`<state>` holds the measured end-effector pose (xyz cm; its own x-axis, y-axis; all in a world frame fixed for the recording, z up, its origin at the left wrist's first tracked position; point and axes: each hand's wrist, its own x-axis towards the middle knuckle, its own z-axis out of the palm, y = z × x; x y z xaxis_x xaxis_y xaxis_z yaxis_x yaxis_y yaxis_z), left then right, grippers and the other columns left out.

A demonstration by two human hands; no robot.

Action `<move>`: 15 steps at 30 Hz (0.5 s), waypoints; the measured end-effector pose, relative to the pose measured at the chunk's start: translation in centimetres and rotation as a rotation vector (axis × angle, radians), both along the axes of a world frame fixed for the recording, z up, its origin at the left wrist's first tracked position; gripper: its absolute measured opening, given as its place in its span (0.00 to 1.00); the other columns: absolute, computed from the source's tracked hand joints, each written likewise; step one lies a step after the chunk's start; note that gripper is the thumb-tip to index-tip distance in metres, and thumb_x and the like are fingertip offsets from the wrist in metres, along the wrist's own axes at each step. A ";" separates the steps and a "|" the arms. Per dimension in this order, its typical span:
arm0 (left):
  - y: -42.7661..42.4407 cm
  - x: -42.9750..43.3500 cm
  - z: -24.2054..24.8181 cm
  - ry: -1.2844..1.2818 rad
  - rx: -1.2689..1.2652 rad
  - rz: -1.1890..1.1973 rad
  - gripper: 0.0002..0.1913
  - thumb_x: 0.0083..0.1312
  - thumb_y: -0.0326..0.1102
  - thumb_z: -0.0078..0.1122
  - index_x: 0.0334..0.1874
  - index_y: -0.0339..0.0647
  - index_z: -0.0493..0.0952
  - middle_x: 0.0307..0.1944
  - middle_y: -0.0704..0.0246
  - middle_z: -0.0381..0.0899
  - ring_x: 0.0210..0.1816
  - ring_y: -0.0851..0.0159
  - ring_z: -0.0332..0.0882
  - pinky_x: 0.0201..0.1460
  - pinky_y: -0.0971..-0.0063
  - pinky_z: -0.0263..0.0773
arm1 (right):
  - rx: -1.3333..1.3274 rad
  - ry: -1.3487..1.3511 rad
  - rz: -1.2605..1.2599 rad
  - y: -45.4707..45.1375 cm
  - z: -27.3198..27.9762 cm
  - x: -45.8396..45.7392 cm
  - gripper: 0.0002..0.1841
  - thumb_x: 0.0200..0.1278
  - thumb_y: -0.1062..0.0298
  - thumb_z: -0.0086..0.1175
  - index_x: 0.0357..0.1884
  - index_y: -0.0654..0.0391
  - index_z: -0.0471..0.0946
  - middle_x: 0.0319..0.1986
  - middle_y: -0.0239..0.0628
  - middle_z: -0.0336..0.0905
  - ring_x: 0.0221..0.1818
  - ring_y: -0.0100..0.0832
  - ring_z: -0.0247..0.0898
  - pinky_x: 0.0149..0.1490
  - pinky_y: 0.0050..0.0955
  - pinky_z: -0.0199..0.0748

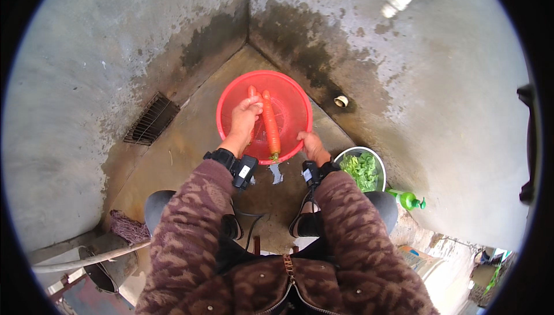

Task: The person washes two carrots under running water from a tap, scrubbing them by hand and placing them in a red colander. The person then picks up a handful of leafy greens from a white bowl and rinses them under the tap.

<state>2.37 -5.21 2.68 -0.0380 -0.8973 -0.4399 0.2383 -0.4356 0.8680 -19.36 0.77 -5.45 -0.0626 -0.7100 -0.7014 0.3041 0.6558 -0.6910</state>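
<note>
A round red plastic basin [296,94] is in front of me, tilted or held above the wet concrete floor. My right hand [314,145] grips its near right rim. Inside the basin, my left hand [246,116] is closed around the left carrot [251,90], whose middle it hides. Another carrot [271,122] lies beside the fingers, its stubby green top pointing toward me at the near rim. Whether a further carrot sits beneath the left hand is hidden.
Right of the basin stands a pale-rimmed bowl of leafy greens [362,170], with a green pump bottle [407,200] behind it. Concrete walls meet ahead. A metal drain grate [151,119] is at left, a pipe end [341,101] at right. A bucket [101,271] and wooden stick [91,258] are lower left.
</note>
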 end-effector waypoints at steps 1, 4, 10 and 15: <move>0.0 -0.1 2.4 0.038 -0.033 -0.003 0.14 0.64 0.29 0.52 0.52 0.39 0.74 0.41 0.69 0.82 0.40 0.74 0.77 0.41 0.83 0.68 | -0.101 0.032 0.041 -0.6 2.2 -0.9 0.16 0.46 0.76 0.48 0.40 0.58 0.76 0.27 0.32 0.76 0.25 0.29 0.73 0.30 0.27 0.73; 0.5 0.2 9.4 0.138 -0.208 -0.003 0.15 0.64 0.29 0.52 0.53 0.38 0.74 0.39 0.68 0.82 0.36 0.73 0.79 0.40 0.81 0.71 | -0.262 0.170 0.162 -1.2 10.5 -5.6 0.20 0.45 0.76 0.48 0.45 0.62 0.75 0.30 0.34 0.78 0.31 0.32 0.74 0.38 0.30 0.76; 2.7 0.4 17.8 0.263 -0.480 -0.114 0.17 0.65 0.32 0.51 0.55 0.33 0.72 0.41 0.62 0.81 0.37 0.70 0.79 0.41 0.80 0.72 | -0.362 0.297 0.228 5.9 28.3 -17.5 0.21 0.50 0.73 0.48 0.49 0.66 0.73 0.38 0.41 0.80 0.39 0.32 0.76 0.49 0.30 0.75; 4.4 -2.1 18.8 0.272 -0.452 -0.161 0.19 0.65 0.33 0.51 0.58 0.35 0.71 0.45 0.62 0.80 0.40 0.71 0.78 0.43 0.80 0.72 | -0.410 0.383 -0.002 21.3 34.8 -26.4 0.23 0.57 0.71 0.46 0.55 0.66 0.69 0.45 0.47 0.77 0.44 0.34 0.76 0.54 0.30 0.74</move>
<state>0.25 -0.78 21.44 -0.2491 -0.9679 0.0325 0.4414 -0.0836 0.8934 -45.78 22.06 29.36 -0.2600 -0.9194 -0.2952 -0.0174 0.3101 -0.9505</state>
